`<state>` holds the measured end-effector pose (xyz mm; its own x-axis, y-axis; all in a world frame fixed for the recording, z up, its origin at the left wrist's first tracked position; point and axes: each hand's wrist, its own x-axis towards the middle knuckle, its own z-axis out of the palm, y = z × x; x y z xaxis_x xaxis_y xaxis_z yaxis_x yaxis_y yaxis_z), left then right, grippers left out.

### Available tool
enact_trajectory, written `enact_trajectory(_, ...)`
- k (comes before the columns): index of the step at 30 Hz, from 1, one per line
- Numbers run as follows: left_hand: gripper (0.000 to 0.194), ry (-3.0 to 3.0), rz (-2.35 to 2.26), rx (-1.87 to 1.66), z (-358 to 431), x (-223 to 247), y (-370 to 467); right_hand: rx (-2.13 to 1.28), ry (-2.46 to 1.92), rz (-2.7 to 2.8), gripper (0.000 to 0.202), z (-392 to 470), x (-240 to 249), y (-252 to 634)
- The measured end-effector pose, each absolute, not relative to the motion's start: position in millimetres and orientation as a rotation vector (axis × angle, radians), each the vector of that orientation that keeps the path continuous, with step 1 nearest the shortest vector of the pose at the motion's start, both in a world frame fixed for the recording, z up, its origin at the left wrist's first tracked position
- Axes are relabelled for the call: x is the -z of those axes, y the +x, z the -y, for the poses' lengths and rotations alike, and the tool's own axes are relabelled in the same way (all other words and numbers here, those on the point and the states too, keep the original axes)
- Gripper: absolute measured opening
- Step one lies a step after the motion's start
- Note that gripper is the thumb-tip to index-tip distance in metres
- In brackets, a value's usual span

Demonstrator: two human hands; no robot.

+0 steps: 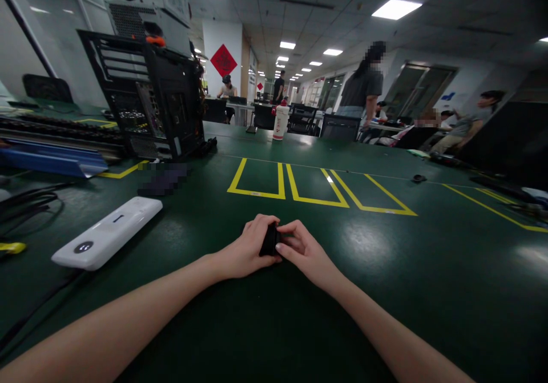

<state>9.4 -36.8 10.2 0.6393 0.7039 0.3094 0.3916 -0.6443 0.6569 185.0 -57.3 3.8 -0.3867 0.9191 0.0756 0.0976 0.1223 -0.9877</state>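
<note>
Between my two hands, low over the green table, is a small black object whose kind I cannot make out. My left hand wraps round its left side, the fingers over the top and the thumb along the near edge. From the right, my right hand pinches the object's other side with curled fingers and thumb. Much of the object is hidden behind the fingers.
A white handheld device with a black cable lies at left. Behind it stands an open black computer case. Yellow tape outlines mark the table ahead, with a white bottle beyond. Several people are in the background.
</note>
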Motion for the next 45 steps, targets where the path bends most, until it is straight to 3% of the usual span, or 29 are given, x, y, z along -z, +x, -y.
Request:
enact_trajectory(4,0.058,2.335,-0.862,-0.802,35.6,-7.8,10.0,-1.322,-1.028,1.600,0.017,54.9,-2.4,183.2)
enact_trajectory(15,0.058,2.354,-0.853,-0.810,34.3,-3.4,10.2,-1.398,-0.961,1.624,0.028,55.3,-2.7,185.1)
enact_trajectory(21,0.058,2.333,-0.871,-0.791,34.2,-4.6,10.6,-1.368,-0.976,1.583,0.019,54.2,-0.6,182.8)
enact_trajectory(31,0.057,2.354,-0.859,-0.794,34.2,-4.1,9.5,-1.394,-0.971,1.641,0.028,56.8,-3.7,186.2)
enact_trajectory(37,0.057,2.359,-0.853,-0.790,34.1,-4.7,10.0,-1.347,-1.005,1.612,0.017,56.8,-2.0,183.9)
enact_trajectory(45,0.059,2.350,-0.863,-0.805,34.8,-4.2,10.2,-1.346,-1.030,1.663,0.030,54.7,-2.6,185.9)
